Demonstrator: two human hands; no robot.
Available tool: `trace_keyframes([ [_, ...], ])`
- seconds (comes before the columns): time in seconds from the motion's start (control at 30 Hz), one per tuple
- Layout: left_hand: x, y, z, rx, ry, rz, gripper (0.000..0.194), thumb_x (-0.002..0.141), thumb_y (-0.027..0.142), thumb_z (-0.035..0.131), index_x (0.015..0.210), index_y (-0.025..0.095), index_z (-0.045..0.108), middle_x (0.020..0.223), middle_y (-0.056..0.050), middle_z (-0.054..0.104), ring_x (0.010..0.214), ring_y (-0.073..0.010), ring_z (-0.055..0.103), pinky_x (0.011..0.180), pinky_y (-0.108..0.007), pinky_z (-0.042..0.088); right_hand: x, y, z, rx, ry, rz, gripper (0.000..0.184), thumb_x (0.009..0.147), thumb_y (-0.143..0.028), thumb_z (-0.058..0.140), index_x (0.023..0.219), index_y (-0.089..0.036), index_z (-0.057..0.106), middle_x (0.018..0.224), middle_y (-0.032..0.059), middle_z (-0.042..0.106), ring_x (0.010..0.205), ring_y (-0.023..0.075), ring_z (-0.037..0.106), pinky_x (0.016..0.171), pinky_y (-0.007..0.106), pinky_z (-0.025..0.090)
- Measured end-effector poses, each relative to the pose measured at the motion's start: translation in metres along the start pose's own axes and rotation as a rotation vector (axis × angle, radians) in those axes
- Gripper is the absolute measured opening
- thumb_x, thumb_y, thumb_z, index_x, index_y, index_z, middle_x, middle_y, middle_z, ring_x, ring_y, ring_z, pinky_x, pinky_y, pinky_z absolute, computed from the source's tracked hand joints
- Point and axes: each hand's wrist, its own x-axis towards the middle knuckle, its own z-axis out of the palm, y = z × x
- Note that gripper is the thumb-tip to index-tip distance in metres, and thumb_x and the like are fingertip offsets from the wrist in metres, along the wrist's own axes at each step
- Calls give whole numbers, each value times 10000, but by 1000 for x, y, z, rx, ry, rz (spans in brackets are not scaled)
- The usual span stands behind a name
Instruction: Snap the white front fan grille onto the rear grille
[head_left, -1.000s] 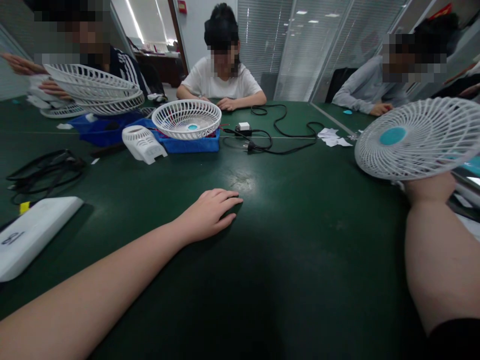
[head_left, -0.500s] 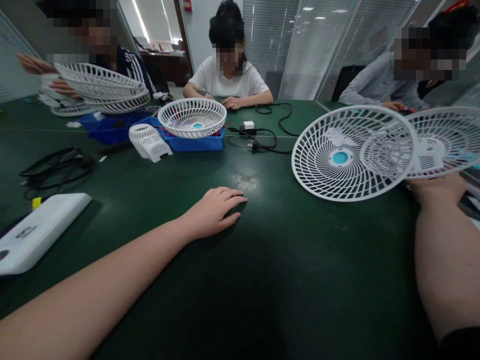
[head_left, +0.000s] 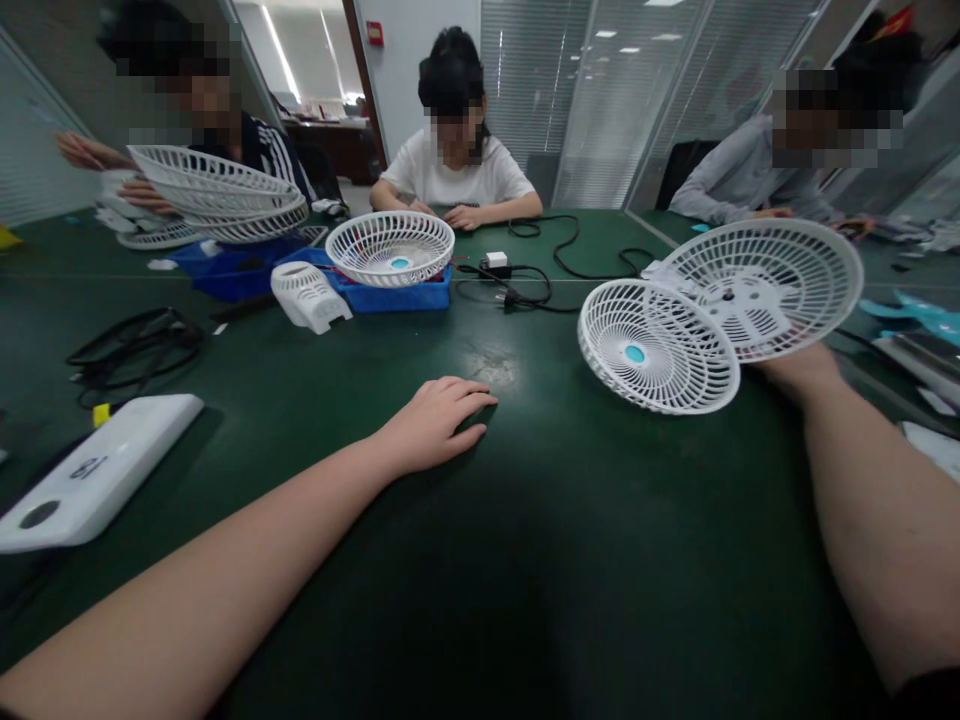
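Observation:
My left hand (head_left: 442,425) lies palm down on the green table, fingers stretched out, holding nothing. On the right, my right hand (head_left: 802,372) is under the near edge of a round white fan grille (head_left: 814,275) with a slotted plate at its centre. That grille is tilted and raised, with my fingers hidden behind it. A second white fan grille (head_left: 675,385), with a light blue disc in its middle, overlaps its left side. Whether the two are joined I cannot tell.
Another fan grille (head_left: 390,270) rests on a blue bin (head_left: 401,298), beside a white plastic housing (head_left: 307,295). Black cables (head_left: 536,298) lie mid-table. A white flat device (head_left: 112,465) and coiled cable (head_left: 135,350) are left. Blue fan blades (head_left: 919,318) lie right. Several co-workers sit opposite.
My right hand has moved left with the plated grille. The blue-disc grille has shifted down and left and now looks smaller. My left hand has stayed in place.

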Motion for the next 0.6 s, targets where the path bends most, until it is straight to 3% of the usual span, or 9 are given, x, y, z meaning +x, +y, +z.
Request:
trace_keyframes([
  [0.07,0,0,1,-13,12,-5,400,977,350,497,1350,222,565,1464,-88,540,1343,-304,471,1104,-520,366,-9,-27,-2,104,-25,29,760,868,-390,641,1557,-245,356,1559,101,367,1470,189,342,1212,336,263],
  [0.2,2,-1,5,-136,126,-55,393,942,304,532,1315,189,577,1391,-110,598,1293,-285,525,1104,-486,385,-22,-72,0,287,-49,-173,601,846,-282,667,1427,-200,537,1481,92,480,1411,192,429,1203,286,286],
  [0.3,6,-3,6,-287,247,-159,319,929,256,522,1216,161,626,1257,-110,669,1162,-250,609,1037,-417,454,-30,-95,8,378,-85,-298,601,781,-247,731,1358,-158,588,1448,121,509,1375,205,471,1204,284,300],
  [0.43,10,-4,6,-307,277,-199,294,972,244,420,1149,155,637,1083,-80,717,974,-197,669,871,-321,518,-47,-116,20,548,-177,-412,669,718,-380,779,1337,-208,594,1410,100,547,1273,215,562,1164,315,383],
  [0.6,7,-2,5,-311,236,-118,216,938,261,509,1092,211,653,1065,-28,724,964,-192,667,836,-283,499,-65,-130,35,565,-164,-450,805,629,-566,777,1337,-245,568,1378,89,566,1298,271,538,1187,401,377],
])
